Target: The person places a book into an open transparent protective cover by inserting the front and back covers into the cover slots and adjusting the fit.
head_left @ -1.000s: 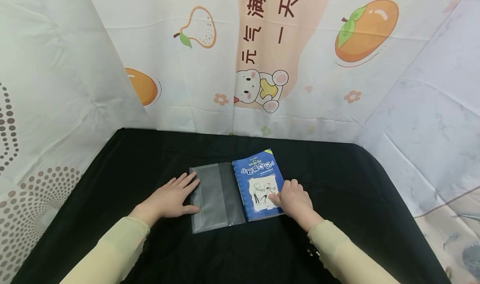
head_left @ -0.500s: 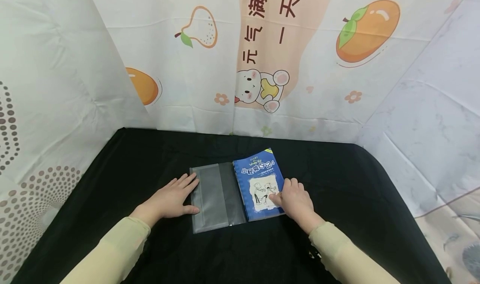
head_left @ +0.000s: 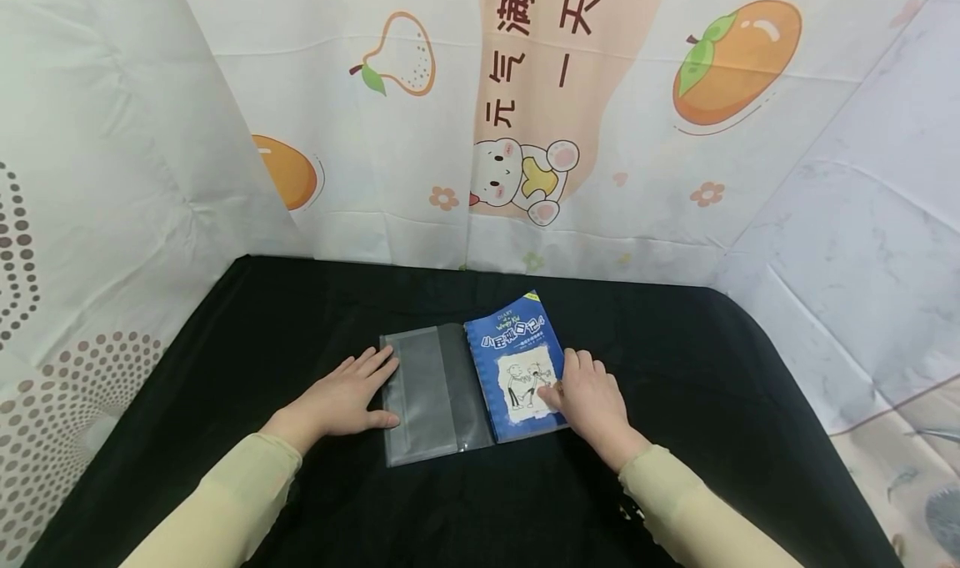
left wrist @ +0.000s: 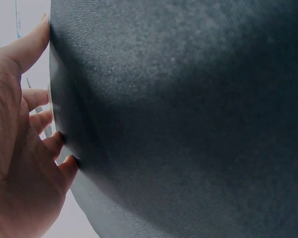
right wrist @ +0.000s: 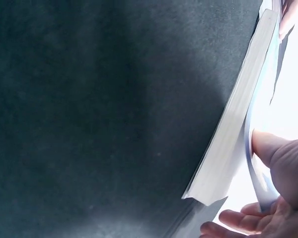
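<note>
A blue paperback book lies slightly turned on the black cloth, with a clear plastic book cover spread open at its left side. My left hand rests with spread fingers on the left edge of the plastic. At the book's right edge, my right hand pinches the front cover, thumb on top. The right wrist view shows that front cover bent up, apart from the white page block. In the left wrist view, the left fingertips reach down at the edge of the dark surface.
Black cloth covers the table around the book. White printed curtains stand along the back and both sides. A small black-and-white item shows beside the right sleeve.
The front cover's free edge has lifted, its top right corner shifting slightly left and up. My right hand rises a little with it. The left hand stays in place.
</note>
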Action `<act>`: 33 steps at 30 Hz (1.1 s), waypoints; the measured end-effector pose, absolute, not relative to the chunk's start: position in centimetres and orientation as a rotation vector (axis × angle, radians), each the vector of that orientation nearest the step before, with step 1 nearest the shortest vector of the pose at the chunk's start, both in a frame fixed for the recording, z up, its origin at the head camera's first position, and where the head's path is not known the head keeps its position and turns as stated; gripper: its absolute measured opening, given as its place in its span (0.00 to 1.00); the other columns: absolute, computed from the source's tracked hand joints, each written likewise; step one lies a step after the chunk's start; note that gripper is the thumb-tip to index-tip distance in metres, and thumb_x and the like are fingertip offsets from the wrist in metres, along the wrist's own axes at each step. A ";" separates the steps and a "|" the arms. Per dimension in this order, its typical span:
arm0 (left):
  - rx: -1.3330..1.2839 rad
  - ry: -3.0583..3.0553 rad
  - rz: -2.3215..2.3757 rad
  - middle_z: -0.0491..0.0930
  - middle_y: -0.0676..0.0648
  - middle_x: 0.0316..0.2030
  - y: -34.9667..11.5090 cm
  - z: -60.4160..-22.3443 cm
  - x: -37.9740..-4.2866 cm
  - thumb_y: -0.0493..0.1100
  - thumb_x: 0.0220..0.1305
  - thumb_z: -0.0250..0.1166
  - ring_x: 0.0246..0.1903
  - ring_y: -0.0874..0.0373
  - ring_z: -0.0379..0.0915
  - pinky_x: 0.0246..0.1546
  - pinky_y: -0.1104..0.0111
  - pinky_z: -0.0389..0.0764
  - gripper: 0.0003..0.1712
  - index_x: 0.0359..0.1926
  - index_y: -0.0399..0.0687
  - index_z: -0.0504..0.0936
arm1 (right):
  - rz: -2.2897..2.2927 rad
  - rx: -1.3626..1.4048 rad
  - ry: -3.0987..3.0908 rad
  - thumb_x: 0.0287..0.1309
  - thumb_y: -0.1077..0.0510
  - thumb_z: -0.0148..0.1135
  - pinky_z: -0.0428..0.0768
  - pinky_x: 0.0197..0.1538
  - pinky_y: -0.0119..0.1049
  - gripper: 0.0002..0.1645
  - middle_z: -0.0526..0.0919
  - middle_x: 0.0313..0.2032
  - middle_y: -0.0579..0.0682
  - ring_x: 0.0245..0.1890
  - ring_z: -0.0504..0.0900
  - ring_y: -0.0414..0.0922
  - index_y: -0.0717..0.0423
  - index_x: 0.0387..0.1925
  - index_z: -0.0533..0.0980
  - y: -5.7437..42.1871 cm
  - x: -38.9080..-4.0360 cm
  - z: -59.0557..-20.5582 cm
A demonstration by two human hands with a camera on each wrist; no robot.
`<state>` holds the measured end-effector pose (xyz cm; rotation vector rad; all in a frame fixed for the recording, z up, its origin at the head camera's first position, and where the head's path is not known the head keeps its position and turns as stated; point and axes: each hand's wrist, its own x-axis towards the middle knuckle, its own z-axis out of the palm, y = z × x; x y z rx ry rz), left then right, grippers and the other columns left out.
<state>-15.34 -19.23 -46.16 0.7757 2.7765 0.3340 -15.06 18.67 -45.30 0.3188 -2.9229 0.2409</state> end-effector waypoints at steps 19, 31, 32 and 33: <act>0.752 2.752 0.321 0.43 0.41 0.75 -19.1 -46.0 -15.4 0.68 0.61 0.59 0.72 0.42 0.37 0.69 0.45 0.48 0.51 0.74 0.44 0.52 | 0.370 0.619 -2.813 0.58 0.66 0.62 0.69 0.62 0.58 0.46 0.58 0.69 0.65 0.65 0.64 0.56 0.69 0.71 0.48 16.5 -14.5 -43.6; 0.757 2.744 0.327 0.43 0.41 0.75 -19.1 -46.1 -15.4 0.67 0.62 0.59 0.72 0.42 0.36 0.69 0.45 0.47 0.51 0.74 0.44 0.52 | 0.456 0.720 -2.814 0.66 0.68 0.48 0.67 0.61 0.62 0.34 0.56 0.71 0.62 0.66 0.61 0.59 0.64 0.71 0.50 15.3 -13.8 -43.1; 0.757 2.744 0.327 0.43 0.41 0.75 -19.1 -46.1 -15.4 0.67 0.62 0.59 0.72 0.42 0.36 0.69 0.45 0.47 0.51 0.74 0.44 0.51 | 0.441 0.733 -2.817 0.67 0.67 0.47 0.67 0.62 0.61 0.34 0.55 0.72 0.61 0.67 0.60 0.58 0.64 0.71 0.50 15.2 -13.7 -43.0; 0.758 2.745 0.325 0.43 0.41 0.75 -19.1 -46.2 -15.4 0.67 0.62 0.59 0.72 0.42 0.36 0.69 0.45 0.47 0.51 0.74 0.44 0.51 | 0.424 0.746 -2.826 0.67 0.67 0.48 0.66 0.62 0.61 0.35 0.53 0.72 0.61 0.68 0.59 0.58 0.64 0.72 0.49 15.1 -13.6 -42.9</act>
